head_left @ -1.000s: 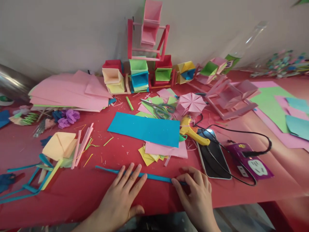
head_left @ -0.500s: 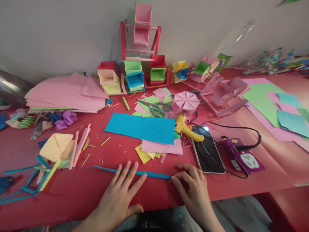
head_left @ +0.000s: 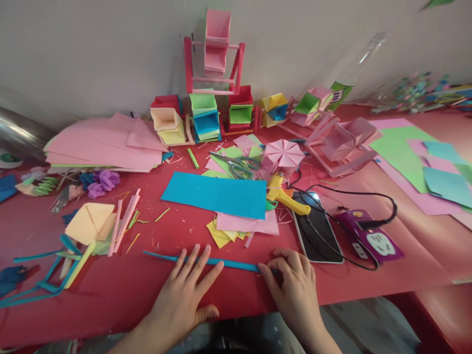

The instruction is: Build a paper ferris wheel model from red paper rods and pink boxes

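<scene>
A narrow folded blue paper strip (head_left: 239, 265) lies crosswise near the table's front edge. My left hand (head_left: 182, 287) rests flat across it with fingers spread, pressing its left part. At the strip's right end, my right hand (head_left: 295, 282) has its thumb and bent fingers closed on the paper; the very tip is partly hidden beneath them. Behind both hands lies a wide blue paper sheet (head_left: 217, 195), overlapping a pink paper piece (head_left: 254, 225) and small yellow scraps (head_left: 221, 235).
A yellow glue gun (head_left: 289, 199) leans over a phone (head_left: 320, 236), with black cables running to a purple power socket (head_left: 370, 238). Scissors (head_left: 238, 164) lie on scraps. Paper box models (head_left: 206, 123) line the wall. Blue strip frame (head_left: 47, 285) and pink rolls (head_left: 127, 221) sit left.
My right thumb has shifted slightly left along the strip, and its end now shows beneath my right fingers. My left hand stays nearly still. The view has shifted a little.
</scene>
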A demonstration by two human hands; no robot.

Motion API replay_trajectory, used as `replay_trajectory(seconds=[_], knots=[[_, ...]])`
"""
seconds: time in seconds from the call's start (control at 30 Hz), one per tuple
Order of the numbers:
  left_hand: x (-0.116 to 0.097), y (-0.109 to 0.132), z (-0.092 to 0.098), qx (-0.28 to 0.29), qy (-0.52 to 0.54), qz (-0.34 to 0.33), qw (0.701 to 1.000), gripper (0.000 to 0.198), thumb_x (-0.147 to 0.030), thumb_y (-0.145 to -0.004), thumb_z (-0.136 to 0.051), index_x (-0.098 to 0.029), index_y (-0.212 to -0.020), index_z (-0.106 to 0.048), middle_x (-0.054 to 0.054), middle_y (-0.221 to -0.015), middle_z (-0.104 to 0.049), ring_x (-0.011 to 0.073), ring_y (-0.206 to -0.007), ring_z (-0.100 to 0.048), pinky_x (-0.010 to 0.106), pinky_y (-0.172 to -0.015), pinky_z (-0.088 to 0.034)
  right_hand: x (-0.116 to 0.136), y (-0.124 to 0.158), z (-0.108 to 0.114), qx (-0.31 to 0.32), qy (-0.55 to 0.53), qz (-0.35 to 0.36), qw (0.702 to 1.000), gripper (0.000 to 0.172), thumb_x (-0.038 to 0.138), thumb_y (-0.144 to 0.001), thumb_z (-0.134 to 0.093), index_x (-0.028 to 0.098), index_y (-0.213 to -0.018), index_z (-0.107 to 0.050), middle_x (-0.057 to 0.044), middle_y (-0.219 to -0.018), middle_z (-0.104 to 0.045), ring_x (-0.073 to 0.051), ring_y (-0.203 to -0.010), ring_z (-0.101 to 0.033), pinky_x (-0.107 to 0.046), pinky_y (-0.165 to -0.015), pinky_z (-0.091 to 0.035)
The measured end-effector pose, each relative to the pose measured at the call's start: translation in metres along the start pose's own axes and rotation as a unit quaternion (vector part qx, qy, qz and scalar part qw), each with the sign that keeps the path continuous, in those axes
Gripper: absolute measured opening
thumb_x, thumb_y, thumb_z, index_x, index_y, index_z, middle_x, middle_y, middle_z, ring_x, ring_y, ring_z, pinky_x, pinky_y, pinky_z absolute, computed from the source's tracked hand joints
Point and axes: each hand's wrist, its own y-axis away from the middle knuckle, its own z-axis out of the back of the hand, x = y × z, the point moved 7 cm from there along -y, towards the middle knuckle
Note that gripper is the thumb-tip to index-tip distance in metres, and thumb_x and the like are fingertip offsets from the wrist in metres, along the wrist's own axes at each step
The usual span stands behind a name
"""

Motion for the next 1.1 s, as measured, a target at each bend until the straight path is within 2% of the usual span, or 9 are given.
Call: replay_trajectory(seconds=[0.1,0.2,0.27,0.37,0.43,0.67,0.8,0.93,1.1], knots=[[0.000,-0.001,0.001,-0.005,0.013,0.005,1.000,0.080,-0.071,-0.077,-0.027,-0.024,-0.142,-0.023,0.014,-0.144,-0.032,0.0356,-0.130,-0.029,0.047,-0.102,-0.022,0.001,0.000,0.001,-0.005,0.020,-0.003,1.000,0.022,0.037,-0.083,-0.053,0.021,-0.068,-0.056,-0.008,-0.093,-0.056,-0.026,-0.087,-0.047,-0.043,-0.072,-0.042],[-0.001,-0.001,0.002,-0.007,0.017,0.008,1.000,0.079,-0.070,-0.077,-0.028,-0.025,-0.141,-0.023,0.014,-0.144,-0.032,0.0358,-0.130,-0.028,0.048,-0.102,-0.022,0.010,-0.001,0.006,-0.031,0.048,0.008,0.998,0.019,0.034,-0.086,-0.047,0.019,-0.082,-0.059,-0.010,-0.093,-0.059,-0.026,-0.086,-0.050,-0.043,-0.071,-0.043],[-0.002,-0.001,0.002,-0.010,0.016,0.011,1.000,0.078,-0.069,-0.077,-0.031,-0.025,-0.141,-0.023,0.015,-0.144,-0.031,0.0370,-0.130,-0.027,0.049,-0.102,-0.021,0.031,-0.001,0.005,-0.028,0.027,0.097,0.994,0.024,0.025,-0.090,-0.038,0.018,-0.099,-0.060,-0.009,-0.096,-0.064,-0.024,-0.089,-0.053,-0.042,-0.077,-0.044],[-0.003,0.000,0.001,-0.008,0.011,0.011,1.000,0.079,-0.069,-0.077,-0.034,-0.025,-0.141,-0.024,0.015,-0.144,-0.030,0.0380,-0.131,-0.026,0.050,-0.101,-0.021,0.069,0.010,-0.004,0.022,-0.037,0.275,0.960,0.037,0.014,-0.091,-0.028,0.017,-0.117,-0.055,-0.005,-0.109,-0.066,-0.019,-0.103,-0.054,-0.036,-0.090,-0.044],[-0.003,0.000,-0.001,-0.004,0.007,0.008,1.000,0.080,-0.070,-0.076,-0.034,-0.025,-0.141,-0.023,0.015,-0.145,-0.029,0.0376,-0.131,-0.025,0.050,-0.102,-0.020,0.080,0.015,-0.011,0.051,-0.038,0.318,0.946,0.038,0.013,-0.091,-0.030,0.012,-0.122,-0.052,-0.005,-0.118,-0.062,-0.018,-0.111,-0.052,-0.035,-0.093,-0.044],[-0.001,0.000,-0.001,0.001,0.017,0.016,1.000,0.095,-0.073,-0.076,-0.027,-0.004,-0.141,-0.019,0.018,-0.145,-0.027,0.0336,-0.135,-0.014,0.045,-0.107,-0.011,0.073,0.022,-0.027,0.115,-0.014,0.336,0.935,0.042,0.007,-0.086,-0.034,0.009,-0.126,-0.049,-0.010,-0.129,-0.053,-0.024,-0.121,-0.045,-0.043,-0.094,-0.047],[-0.007,-0.002,-0.002,0.002,0.019,-0.012,1.000,0.087,-0.071,-0.079,-0.024,-0.010,-0.141,-0.023,0.012,-0.146,-0.029,0.0280,-0.136,-0.017,0.041,-0.108,-0.011,0.071,0.024,-0.032,0.130,-0.013,0.327,0.936,0.048,0.006,-0.084,-0.035,0.010,-0.131,-0.043,-0.009,-0.131,-0.050,-0.022,-0.124,-0.043,-0.041,-0.096,-0.046],[-0.010,-0.004,-0.006,0.015,0.025,-0.019,0.999,0.086,-0.070,-0.080,-0.023,-0.008,-0.139,-0.028,0.012,-0.144,-0.033,0.0266,-0.134,-0.021,0.039,-0.108,-0.015,0.070,0.024,-0.030,0.122,-0.022,0.320,0.939,0.053,0.004,-0.080,-0.034,0.011,-0.131,-0.043,-0.007,-0.132,-0.049,-0.020,-0.125,-0.041,-0.040,-0.098,-0.044],[-0.011,-0.007,-0.004,0.013,0.022,-0.006,1.000,0.088,-0.072,-0.079,-0.019,-0.009,-0.140,-0.027,0.011,-0.143,-0.034,0.0261,-0.134,-0.023,0.037,-0.108,-0.017,0.045,0.030,-0.019,0.111,0.032,0.342,0.933,0.049,0.005,-0.083,-0.036,0.012,-0.131,-0.043,-0.006,-0.134,-0.046,-0.020,-0.126,-0.039,-0.038,-0.095,-0.047]])
